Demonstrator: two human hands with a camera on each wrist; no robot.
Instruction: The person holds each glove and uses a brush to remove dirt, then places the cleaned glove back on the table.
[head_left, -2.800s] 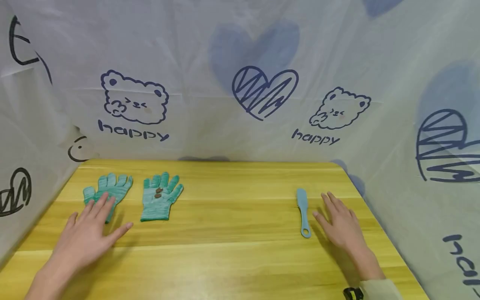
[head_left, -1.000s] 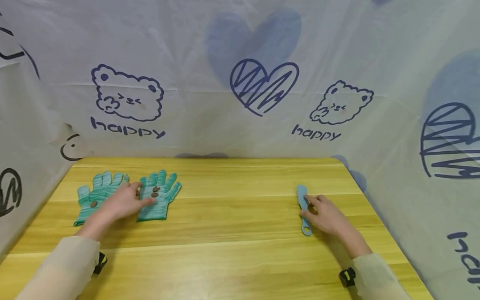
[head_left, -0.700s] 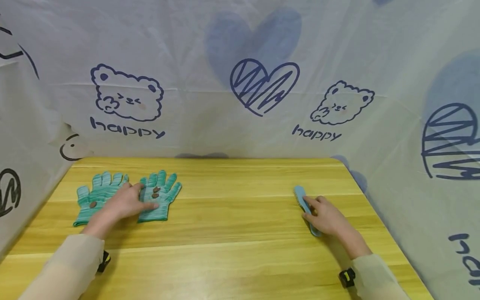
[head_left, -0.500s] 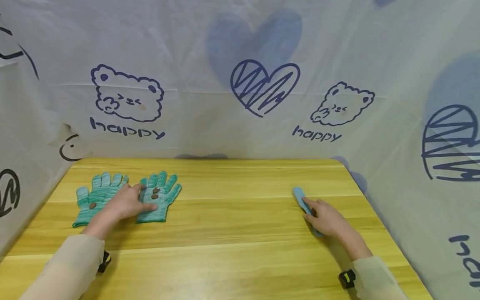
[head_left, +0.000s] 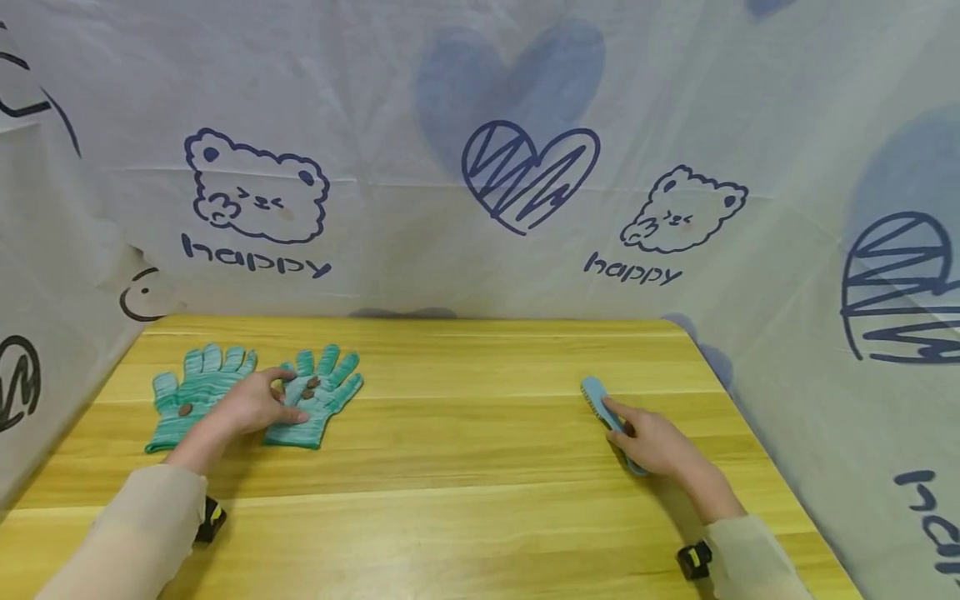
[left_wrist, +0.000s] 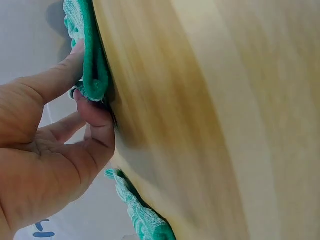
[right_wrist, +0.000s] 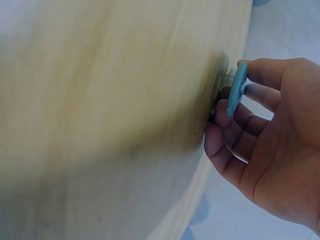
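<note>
On my head view the middle glove (head_left: 322, 404), green and white knit with brown marks on its palm, lies on the left part of the table with its fingers pointing to the far edge. My left hand (head_left: 251, 407) has its near side: thumb on the knit, a fingertip by the lower fingers, and on the left wrist view the folded green edge sits pinched between fingertips. I cannot tell how much of that glove is lifted off the wood

Just to its left is the outer glove (head_left: 202, 387), lying flat with its fingers spread and 1 brown mark by the thumb side. My left hand overlaps it on the head view, but on the left wrist view green knit lies apart from the fingers

Well apart, toward the right side, is the blue brush (head_left: 596, 394), slanted with its head to the far left. My right hand (head_left: 655, 437) grips it between thumb and fingers, and the right wrist view shows pale bristles toward the wood. Whether they touch it, I cannot tell

Both arms come in from the near side in cream sleeves (head_left: 123, 525), with a black and yellow wristband (head_left: 694, 560) on each. Under everything is the yellow wood-grain table (head_left: 450, 467). Beyond it hangs a pale cloth (head_left: 390, 250) printed with 2 bear faces, hearts (head_left: 517, 75) and the word "happy", and more of it runs along both sides
</note>
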